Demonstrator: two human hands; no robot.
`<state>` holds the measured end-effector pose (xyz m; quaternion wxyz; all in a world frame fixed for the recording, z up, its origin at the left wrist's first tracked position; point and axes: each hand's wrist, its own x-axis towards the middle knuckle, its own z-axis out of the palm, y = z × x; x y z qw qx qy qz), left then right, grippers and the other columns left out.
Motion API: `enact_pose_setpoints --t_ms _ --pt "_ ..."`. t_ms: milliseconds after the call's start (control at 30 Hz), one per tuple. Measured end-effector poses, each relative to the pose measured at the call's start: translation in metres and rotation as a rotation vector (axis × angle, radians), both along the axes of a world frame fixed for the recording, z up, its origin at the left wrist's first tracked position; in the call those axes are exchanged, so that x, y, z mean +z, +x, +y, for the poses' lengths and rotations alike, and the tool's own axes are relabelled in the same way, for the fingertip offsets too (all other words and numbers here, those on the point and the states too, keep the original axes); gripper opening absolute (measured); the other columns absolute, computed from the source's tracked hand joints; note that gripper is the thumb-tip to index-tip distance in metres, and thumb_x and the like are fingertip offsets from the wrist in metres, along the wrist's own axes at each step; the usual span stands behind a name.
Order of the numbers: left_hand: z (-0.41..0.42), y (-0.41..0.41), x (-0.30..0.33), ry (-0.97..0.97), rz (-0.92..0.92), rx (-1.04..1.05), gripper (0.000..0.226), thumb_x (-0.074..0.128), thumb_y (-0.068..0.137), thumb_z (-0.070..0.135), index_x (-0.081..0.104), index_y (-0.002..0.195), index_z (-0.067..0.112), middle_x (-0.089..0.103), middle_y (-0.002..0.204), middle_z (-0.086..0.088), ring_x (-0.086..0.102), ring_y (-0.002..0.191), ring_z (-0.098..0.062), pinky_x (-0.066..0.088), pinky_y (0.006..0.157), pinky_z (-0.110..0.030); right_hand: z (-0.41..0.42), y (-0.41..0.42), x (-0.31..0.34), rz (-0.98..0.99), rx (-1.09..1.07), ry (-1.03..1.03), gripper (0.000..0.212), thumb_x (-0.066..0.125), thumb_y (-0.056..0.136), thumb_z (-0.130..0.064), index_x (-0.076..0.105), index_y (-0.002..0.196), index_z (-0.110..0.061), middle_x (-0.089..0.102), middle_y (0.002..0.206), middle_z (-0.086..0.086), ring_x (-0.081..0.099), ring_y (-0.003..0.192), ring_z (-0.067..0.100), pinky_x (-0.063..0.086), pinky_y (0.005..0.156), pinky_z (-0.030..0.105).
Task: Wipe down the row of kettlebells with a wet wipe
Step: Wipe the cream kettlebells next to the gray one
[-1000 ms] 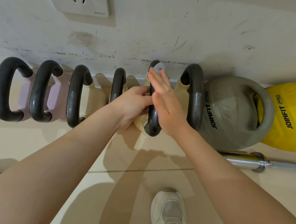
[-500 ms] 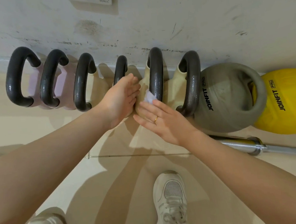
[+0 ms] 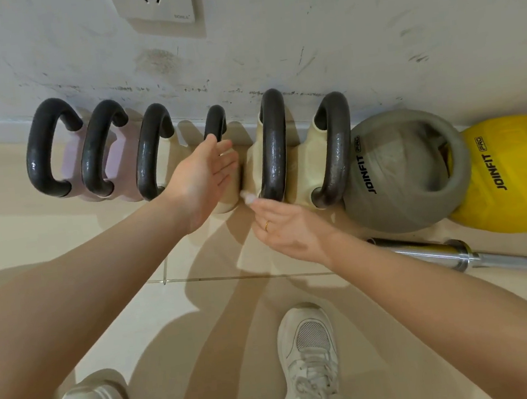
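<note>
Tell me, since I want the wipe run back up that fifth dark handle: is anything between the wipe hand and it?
Nothing visible. The right hand pinches the wet wipe right at the lower end of the fifth handle. The open left hand sits to its left, over the neighbouring cream kettlebell, not across the handle.

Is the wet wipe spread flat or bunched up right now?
Bunched up: the white wet wipe shows only as a small wad at the right hand fingertips.
</note>
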<state>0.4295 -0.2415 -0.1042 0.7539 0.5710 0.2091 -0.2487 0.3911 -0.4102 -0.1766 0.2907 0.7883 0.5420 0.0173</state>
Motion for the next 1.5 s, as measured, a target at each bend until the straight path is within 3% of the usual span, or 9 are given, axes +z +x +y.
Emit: enact_pose_setpoints --t_ms 233,367,467,600,767,933,1067,1200,1500 --pt "-0.007 -0.001 0.013 0.137 -0.175 -0.129 0.036 0.033 0.098 0.037 0.062 0.114 0.025 0.061 0.127 0.005 0.053 0.121 -0.006 0.036 0.109 -0.035 0.019 -0.001 0.064 0.452 -0.417 1.062 0.041 0.045 0.085 -0.001 0.056 0.125 -0.008 0.068 0.109 0.007 0.061 0.106 0.024 0.036 0.106 0.038" --pt "-0.02 0.002 0.024 0.147 -0.211 -0.188 0.038 0.031 0.099 0.036 0.065 0.106 0.02 0.069 0.112 -0.003 0.065 0.104 -0.016 0.052 0.088 -0.028 0.008 0.015 0.099 0.662 -1.022 1.601 0.032 0.034 0.098 -0.009 0.05 0.125 -0.013 0.062 0.111 -0.003 0.055 0.096 0.0 0.038 0.085 0.005" --pt "-0.032 0.001 0.029 0.16 -0.216 -0.25 0.023 0.044 0.096 0.03 0.061 0.108 0.02 0.067 0.103 -0.002 0.067 0.086 -0.011 0.056 0.077 -0.022 -0.004 0.027 0.103 0.693 -1.219 1.852 0.018 0.044 0.096 -0.016 0.054 0.102 -0.03 0.063 0.116 -0.001 0.056 0.098 0.002 0.042 0.081 0.011" --pt "-0.054 0.001 0.031 0.113 -0.194 -0.279 0.012 0.052 0.093 0.023 0.063 0.097 0.02 0.064 0.087 0.001 0.06 0.072 -0.008 0.051 0.061 -0.016 -0.024 0.027 0.105 1.233 -1.361 2.179 0.029 0.057 0.087 -0.003 0.054 0.114 -0.014 0.062 0.107 0.003 0.062 0.093 0.013 0.053 0.075 0.021" --pt "-0.08 0.013 0.031 0.134 -0.198 -0.236 0.012 0.052 0.093 0.019 0.062 0.095 0.013 0.059 0.078 -0.002 0.052 0.068 -0.012 0.049 0.061 -0.019 -0.053 0.024 0.104 1.347 -1.526 1.916 0.026 0.05 0.09 -0.006 0.06 0.114 -0.008 0.067 0.108 0.008 0.063 0.102 0.021 0.053 0.085 0.03" --pt "-0.109 0.035 0.032 0.266 -0.191 -0.22 0.015 0.053 0.092 0.025 0.063 0.099 0.016 0.062 0.092 -0.002 0.056 0.083 -0.014 0.051 0.078 -0.025 -0.081 0.021 0.106 0.76 -1.663 1.91 0.009 0.057 0.087 -0.016 0.056 0.093 -0.022 0.058 0.082 -0.009 0.057 0.072 0.009 0.052 0.073 0.031" --pt "-0.128 0.052 0.026 0.44 -0.157 -0.276 0.029 0.047 0.093 0.035 0.057 0.114 0.017 0.064 0.11 -0.003 0.059 0.104 -0.019 0.047 0.097 -0.036 -0.092 0.021 0.102 0.053 -1.5 1.528 0.009 0.053 0.089 -0.017 0.051 0.097 -0.014 0.052 0.083 -0.005 0.053 0.072 0.01 0.045 0.063 0.018" --pt "-0.143 0.059 0.017 0.497 -0.056 -0.387 0.025 0.045 0.096 0.031 0.056 0.11 0.015 0.061 0.095 -0.002 0.06 0.087 -0.016 0.053 0.072 -0.029 -0.073 0.032 0.078 0.278 -1.509 1.377 0.01 0.049 0.09 -0.019 0.046 0.081 -0.015 0.05 0.089 0.005 0.047 0.079 0.021 0.029 0.065 0.023" --pt "-0.133 0.075 0.009 0.387 0.026 -0.409 0.022 0.052 0.094 0.017 0.052 0.115 0.011 0.067 0.096 -0.005 0.064 0.08 -0.014 0.054 0.059 -0.024 -0.053 0.05 0.076 1.038 -1.782 2.055 0.052 0.026 0.092 -0.057 0.064 0.078 -0.024 0.065 0.096 0.002 0.061 0.097 0.021 0.048 0.092 0.042"
